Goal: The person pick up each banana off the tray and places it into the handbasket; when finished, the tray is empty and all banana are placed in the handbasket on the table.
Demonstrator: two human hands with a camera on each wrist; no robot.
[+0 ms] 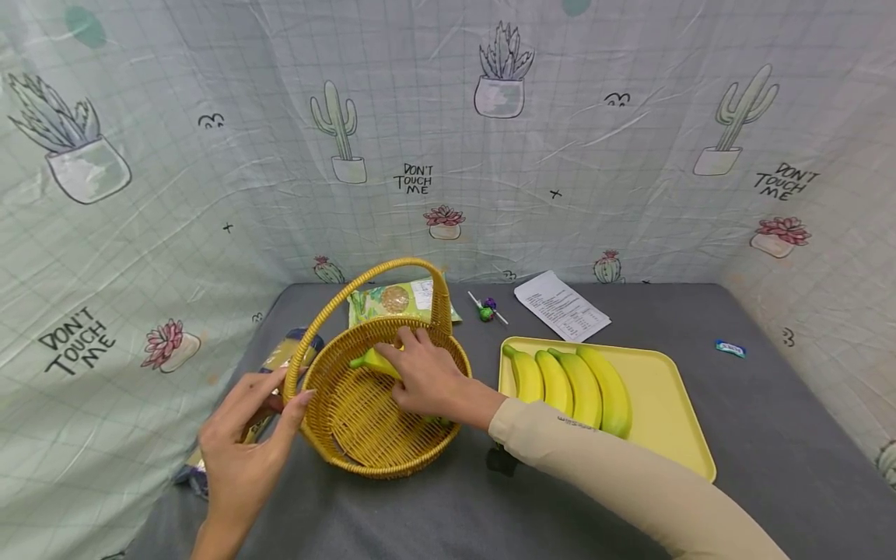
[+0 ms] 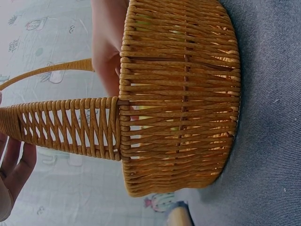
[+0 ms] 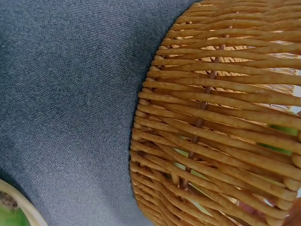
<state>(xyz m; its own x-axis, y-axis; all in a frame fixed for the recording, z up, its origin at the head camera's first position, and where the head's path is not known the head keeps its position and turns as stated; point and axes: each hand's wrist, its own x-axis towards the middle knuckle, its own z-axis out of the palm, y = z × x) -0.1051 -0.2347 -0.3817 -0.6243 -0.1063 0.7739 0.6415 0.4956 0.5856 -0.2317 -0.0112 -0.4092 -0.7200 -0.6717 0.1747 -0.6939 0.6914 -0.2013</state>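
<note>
A woven wicker basket point(image 1: 364, 424) with an arched handle point(image 1: 364, 281) stands on the grey cloth. My left hand point(image 1: 245, 435) holds the handle near its left base, thumb on one side and fingers on the other. My right hand point(image 1: 430, 377) reaches inside the basket and grips a yellow banana point(image 1: 378, 362) whose green tip points left. The hand covers the rest of that banana. Yellow-green patches show through the weave in the right wrist view. Several bananas point(image 1: 612, 393) lie side by side on a yellow tray point(image 1: 661, 404), right of the basket and partly behind my right sleeve.
Behind the basket lies a green-and-yellow food packet point(image 1: 395, 299). Lollipops point(image 1: 486, 313) and a printed paper point(image 1: 563, 307) lie farther back. A small blue wrapper point(image 1: 730, 348) is at far right. Another packet point(image 1: 281, 354) sits left of the basket, and patterned curtains surround the table.
</note>
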